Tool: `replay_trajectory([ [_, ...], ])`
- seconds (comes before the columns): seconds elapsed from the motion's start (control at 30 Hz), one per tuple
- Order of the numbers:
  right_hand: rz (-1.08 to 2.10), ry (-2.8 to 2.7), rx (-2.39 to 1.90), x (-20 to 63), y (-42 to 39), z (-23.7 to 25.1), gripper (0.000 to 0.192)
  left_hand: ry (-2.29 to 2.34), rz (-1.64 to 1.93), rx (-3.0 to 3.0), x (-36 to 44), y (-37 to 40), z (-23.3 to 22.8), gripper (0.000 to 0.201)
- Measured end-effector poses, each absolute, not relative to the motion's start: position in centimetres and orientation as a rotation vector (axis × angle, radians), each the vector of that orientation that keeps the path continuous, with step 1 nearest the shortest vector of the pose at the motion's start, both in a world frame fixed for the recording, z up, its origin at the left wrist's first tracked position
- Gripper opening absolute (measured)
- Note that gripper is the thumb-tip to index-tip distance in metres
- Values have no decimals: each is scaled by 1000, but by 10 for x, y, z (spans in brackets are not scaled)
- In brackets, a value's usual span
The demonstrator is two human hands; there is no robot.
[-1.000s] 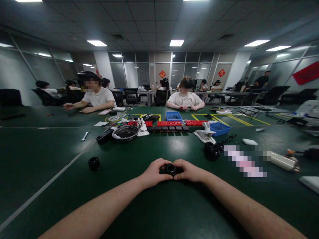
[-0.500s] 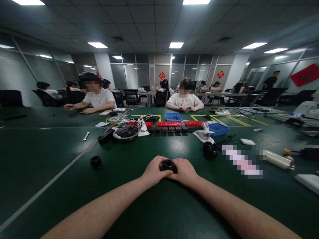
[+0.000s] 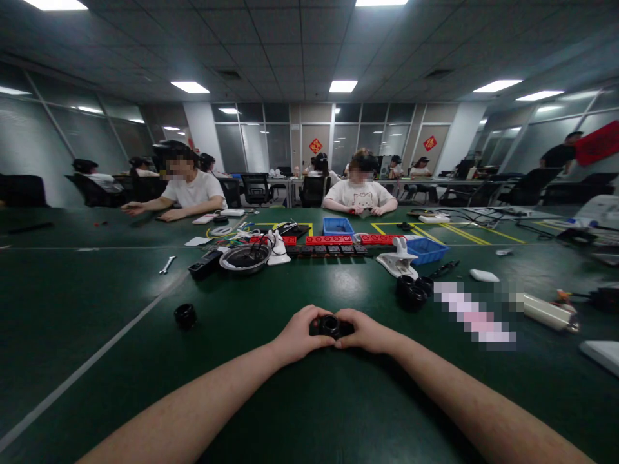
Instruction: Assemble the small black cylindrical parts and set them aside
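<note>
A small black round part (image 3: pixel 330 326) with a hollow centre sits low over the green table (image 3: pixel 309 399), held from both sides. My left hand (image 3: pixel 298 335) grips its left side and my right hand (image 3: pixel 365 330) grips its right side, fingers curled around it. Both forearms reach in from the bottom of the view. A similar black ring-shaped part (image 3: pixel 184 315) lies alone on the table to the left. A cluster of black round parts (image 3: pixel 414 290) lies to the right of my hands.
Farther back lie a metal bowl (image 3: pixel 243 258), red and black blocks (image 3: pixel 333 243), two blue bins (image 3: pixel 337 225), a white clamp (image 3: pixel 397 258) and a wrench (image 3: pixel 166 264). A white cylinder (image 3: pixel 546 311) lies at the right. Two people (image 3: pixel 360 192) sit across the table.
My hands shifted slightly on the black part, the right hand turning over it and back. The view tilted a little; a person at the far right walked further right.
</note>
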State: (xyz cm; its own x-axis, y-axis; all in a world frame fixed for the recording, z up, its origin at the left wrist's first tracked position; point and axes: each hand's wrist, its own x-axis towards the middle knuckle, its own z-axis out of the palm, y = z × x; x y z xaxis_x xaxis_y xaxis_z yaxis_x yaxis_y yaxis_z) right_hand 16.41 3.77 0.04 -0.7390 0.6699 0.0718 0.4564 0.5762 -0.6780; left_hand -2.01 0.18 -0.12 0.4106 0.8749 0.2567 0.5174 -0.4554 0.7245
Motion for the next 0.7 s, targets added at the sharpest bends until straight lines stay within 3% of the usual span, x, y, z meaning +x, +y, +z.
replay_trajectory([
  [0.2,556,-2433,-1211,153,32,-13,35,1296,937,2042,-16,0,-7,36],
  [0.43,162,-2448,-1446,139,18,-8,31,1417,1005,1947,-12,-1,-5,33],
  [0.6,414,-2480,-1181,149,23,-2,51,1295,944,1977,-16,4,-4,34],
  [0.7,632,-2586,-976,159,33,2,41,1204,888,2019,-19,7,-4,37],
])
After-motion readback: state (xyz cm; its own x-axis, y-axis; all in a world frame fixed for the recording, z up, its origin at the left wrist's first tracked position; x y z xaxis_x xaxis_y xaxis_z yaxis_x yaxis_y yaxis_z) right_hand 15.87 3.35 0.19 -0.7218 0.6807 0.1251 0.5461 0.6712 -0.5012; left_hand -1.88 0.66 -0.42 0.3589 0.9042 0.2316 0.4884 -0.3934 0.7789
